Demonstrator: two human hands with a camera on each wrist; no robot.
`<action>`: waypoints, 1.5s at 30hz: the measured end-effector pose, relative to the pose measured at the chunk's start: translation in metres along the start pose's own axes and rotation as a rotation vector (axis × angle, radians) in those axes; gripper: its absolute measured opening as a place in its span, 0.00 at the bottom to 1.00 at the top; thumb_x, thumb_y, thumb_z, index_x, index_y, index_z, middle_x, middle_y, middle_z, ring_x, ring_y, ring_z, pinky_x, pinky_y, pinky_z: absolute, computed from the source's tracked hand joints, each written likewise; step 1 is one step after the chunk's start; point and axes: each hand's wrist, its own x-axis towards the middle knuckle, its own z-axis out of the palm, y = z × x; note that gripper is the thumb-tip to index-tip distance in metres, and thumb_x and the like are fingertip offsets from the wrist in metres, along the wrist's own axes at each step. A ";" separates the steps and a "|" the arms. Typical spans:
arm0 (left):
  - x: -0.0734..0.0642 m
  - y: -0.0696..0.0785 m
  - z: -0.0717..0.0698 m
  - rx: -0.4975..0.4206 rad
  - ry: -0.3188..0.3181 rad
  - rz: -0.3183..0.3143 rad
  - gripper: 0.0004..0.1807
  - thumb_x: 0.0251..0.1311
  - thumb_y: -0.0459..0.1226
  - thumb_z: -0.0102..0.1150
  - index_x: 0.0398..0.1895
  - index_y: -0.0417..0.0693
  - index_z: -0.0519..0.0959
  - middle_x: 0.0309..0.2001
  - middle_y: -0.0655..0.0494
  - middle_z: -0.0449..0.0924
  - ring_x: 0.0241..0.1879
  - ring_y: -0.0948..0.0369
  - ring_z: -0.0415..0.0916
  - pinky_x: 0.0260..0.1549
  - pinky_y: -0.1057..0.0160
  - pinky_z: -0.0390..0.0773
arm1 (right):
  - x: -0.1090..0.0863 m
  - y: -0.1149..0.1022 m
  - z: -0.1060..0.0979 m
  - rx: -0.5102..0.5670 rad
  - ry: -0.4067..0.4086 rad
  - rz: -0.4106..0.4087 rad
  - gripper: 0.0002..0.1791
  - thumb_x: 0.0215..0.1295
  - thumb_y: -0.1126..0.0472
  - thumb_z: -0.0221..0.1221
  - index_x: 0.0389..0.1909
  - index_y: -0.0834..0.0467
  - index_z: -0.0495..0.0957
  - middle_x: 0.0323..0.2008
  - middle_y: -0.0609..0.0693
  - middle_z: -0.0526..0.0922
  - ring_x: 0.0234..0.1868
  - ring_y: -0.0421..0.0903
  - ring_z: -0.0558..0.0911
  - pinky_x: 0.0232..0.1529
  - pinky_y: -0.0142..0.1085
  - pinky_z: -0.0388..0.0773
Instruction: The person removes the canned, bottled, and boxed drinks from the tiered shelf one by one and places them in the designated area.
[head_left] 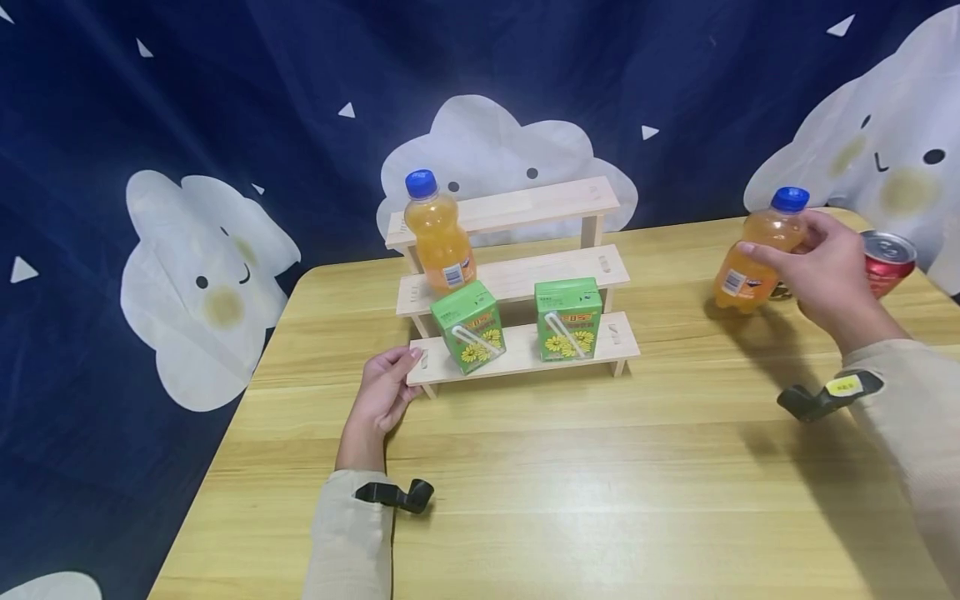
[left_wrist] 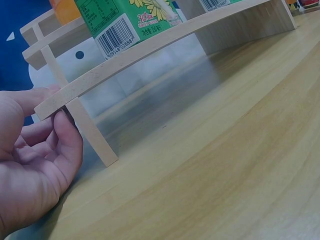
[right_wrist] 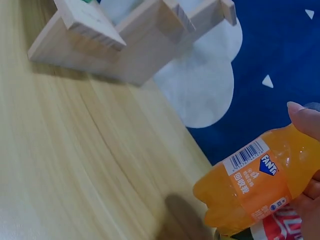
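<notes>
I have the bottle point(head_left: 744, 277) gripped in the fingers of my right hand point(head_left: 832, 271), tilted, towards the counter's far right corner; I can't tell whether its base touches wood. My left hand point(head_left: 384, 387) pinches the left end of the lowest step of the rack point(head_left: 547, 271), thumb above and fingers curled beneath, and I take that as steadying it.

I'd call this the stage of loading the rack, partly done: another bottle point(head_left: 442, 242) stands at the left of the middle step, and the left box point(head_left: 474, 329) and right box point(head_left: 567, 321) sit on the lowest, the left one turned askew. The next move, I judge, calls for carrying my bottle left, righting it and setting it on the middle step without knocking the right box. The can point(head_left: 888, 262) is just behind my right hand.

The counter point(head_left: 540, 500) is pale, grained wood, shiny towards its near edge; the rack stands near its far edge. Beyond hangs a dark blue curtain point(head_left: 315, 67) with white clouds point(head_left: 487, 133) and small triangles.
</notes>
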 end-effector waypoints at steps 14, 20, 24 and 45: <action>0.000 0.000 0.000 -0.011 -0.003 -0.009 0.11 0.67 0.34 0.51 0.47 0.35 0.71 0.32 0.51 0.83 0.28 0.62 0.82 0.20 0.73 0.80 | 0.002 0.012 0.003 -0.090 0.042 0.005 0.40 0.49 0.42 0.68 0.64 0.45 0.65 0.53 0.41 0.74 0.46 0.33 0.73 0.41 0.12 0.72; 0.000 0.000 0.000 -0.018 -0.006 -0.005 0.08 0.67 0.33 0.51 0.44 0.37 0.74 0.32 0.51 0.83 0.28 0.62 0.83 0.20 0.73 0.80 | 0.002 0.017 0.006 -0.141 0.032 0.043 0.48 0.49 0.38 0.65 0.70 0.48 0.58 0.60 0.47 0.70 0.51 0.36 0.72 0.48 0.16 0.73; 0.000 -0.001 0.000 -0.027 -0.009 0.001 0.07 0.67 0.33 0.51 0.43 0.38 0.75 0.32 0.50 0.83 0.28 0.61 0.83 0.21 0.72 0.81 | 0.001 0.019 0.007 -0.154 0.032 0.057 0.49 0.49 0.36 0.64 0.70 0.48 0.57 0.64 0.51 0.68 0.54 0.40 0.71 0.60 0.28 0.71; 0.001 -0.001 -0.001 -0.013 -0.015 0.012 0.08 0.66 0.33 0.52 0.44 0.37 0.74 0.31 0.51 0.83 0.28 0.62 0.83 0.21 0.73 0.81 | -0.001 0.026 0.012 -0.127 0.043 0.047 0.50 0.51 0.36 0.63 0.73 0.44 0.49 0.71 0.53 0.57 0.69 0.54 0.62 0.71 0.47 0.57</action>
